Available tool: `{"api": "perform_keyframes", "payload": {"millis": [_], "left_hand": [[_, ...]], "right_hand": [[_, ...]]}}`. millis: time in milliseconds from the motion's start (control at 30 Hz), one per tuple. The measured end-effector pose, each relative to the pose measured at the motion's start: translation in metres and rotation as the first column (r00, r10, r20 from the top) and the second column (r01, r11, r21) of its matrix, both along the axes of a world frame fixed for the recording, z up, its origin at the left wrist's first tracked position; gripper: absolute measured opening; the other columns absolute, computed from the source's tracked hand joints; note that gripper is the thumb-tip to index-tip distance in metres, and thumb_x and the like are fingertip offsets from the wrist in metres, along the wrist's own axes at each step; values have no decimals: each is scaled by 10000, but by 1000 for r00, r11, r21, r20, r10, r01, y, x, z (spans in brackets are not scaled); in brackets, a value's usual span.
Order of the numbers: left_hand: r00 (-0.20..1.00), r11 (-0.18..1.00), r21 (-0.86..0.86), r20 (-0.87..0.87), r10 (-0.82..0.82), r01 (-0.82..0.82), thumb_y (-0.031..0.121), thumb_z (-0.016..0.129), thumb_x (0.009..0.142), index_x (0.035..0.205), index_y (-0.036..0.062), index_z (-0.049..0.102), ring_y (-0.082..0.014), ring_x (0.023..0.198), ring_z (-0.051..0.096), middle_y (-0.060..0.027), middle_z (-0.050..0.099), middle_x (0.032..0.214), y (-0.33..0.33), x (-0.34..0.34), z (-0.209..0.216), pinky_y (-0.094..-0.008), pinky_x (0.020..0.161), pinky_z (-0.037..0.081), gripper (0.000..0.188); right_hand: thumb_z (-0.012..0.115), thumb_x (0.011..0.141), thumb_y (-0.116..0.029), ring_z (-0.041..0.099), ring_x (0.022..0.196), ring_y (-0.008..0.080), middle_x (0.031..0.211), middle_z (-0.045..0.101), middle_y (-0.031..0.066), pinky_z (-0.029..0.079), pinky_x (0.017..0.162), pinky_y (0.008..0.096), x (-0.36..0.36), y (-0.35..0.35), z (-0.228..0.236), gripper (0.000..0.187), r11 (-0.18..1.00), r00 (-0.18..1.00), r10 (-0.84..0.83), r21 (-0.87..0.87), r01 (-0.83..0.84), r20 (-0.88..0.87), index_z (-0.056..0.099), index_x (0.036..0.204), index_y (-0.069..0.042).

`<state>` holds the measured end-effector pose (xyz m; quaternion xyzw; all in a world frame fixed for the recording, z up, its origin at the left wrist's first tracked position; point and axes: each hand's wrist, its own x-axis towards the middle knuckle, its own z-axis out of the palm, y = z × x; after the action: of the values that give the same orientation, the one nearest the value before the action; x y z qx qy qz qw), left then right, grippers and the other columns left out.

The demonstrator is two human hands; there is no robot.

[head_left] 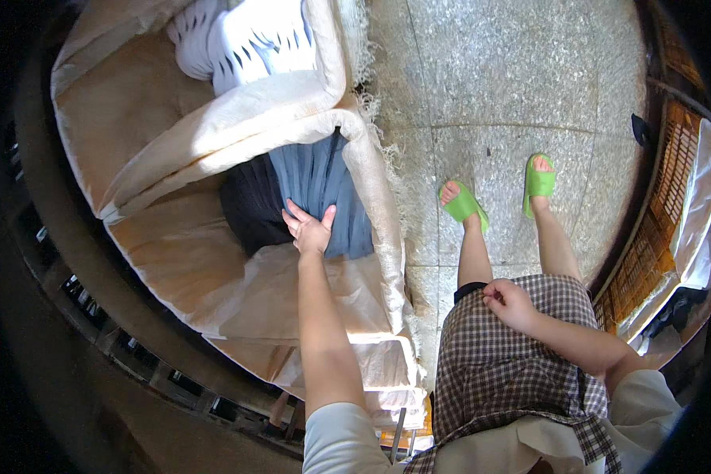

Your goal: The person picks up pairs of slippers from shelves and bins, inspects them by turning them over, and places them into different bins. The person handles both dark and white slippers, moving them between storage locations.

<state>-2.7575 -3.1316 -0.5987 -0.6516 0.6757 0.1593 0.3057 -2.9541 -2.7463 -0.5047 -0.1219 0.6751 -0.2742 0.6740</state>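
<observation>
My left hand [312, 231] reaches into a pale woven sack [375, 229], its fingers spread and resting on folded fabric. Under and right of it lies blue-grey folded cloth [344, 197]; to its left is a black folded stack [251, 201]. Over my checked apron [521, 355], near the knee, my right hand [513, 306] is closed, with a strip of black cloth [469, 291] at its fingertips. Part of that strip is hidden by the hand.
Beyond the first sack, another sack [134, 118] holds white folded items [265, 39] with dark slits. Grey tiled floor [513, 87] lies to the right, under my green slippers [540, 180]. An orange-brown slatted crate [660, 213] with white sheeting stands at the far right.
</observation>
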Motion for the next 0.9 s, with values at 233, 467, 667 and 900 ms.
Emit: {"api": "perform_keyframes", "payload": {"millis": [233,467,667,900], "left_hand": [[968,929,-368,-246,-47,-48,450,576,862,1384,-16,233,-448,1259,338,-325,312,1367,48,-53,98,-458,1045,300,779],[787,922,-311,-498,-364,230,331,595,863,1318,29,381,-407,1289,289,-255,309,1386,181,-148,267,-467,1044,278,586],[675,878,-228,-567,-471,421,306,605,834,960,79,660,-294,939,611,-106,633,1057,197,-174,460,-381,775,497,265],[93,554,-802,-584,-807,-225,169,562,879,741,18,585,-223,820,617,-134,644,848,186,-112,711,-327,725,476,206]], "right_hand": [[613,835,-99,608,748,190,843,610,101,496,673,301,-101,14,33,125,979,973,-195,-84,185,-127,579,930,-25],[635,807,-110,600,767,184,829,608,95,487,696,300,-224,74,110,150,949,860,-309,-196,248,-407,576,903,-11],[595,794,-40,550,628,127,698,562,58,465,580,276,-259,162,167,82,941,825,-313,-269,204,-470,530,830,-5],[581,781,-10,540,581,133,677,548,47,450,525,270,-273,175,232,87,916,839,-399,-203,347,-369,498,804,-16]]}}
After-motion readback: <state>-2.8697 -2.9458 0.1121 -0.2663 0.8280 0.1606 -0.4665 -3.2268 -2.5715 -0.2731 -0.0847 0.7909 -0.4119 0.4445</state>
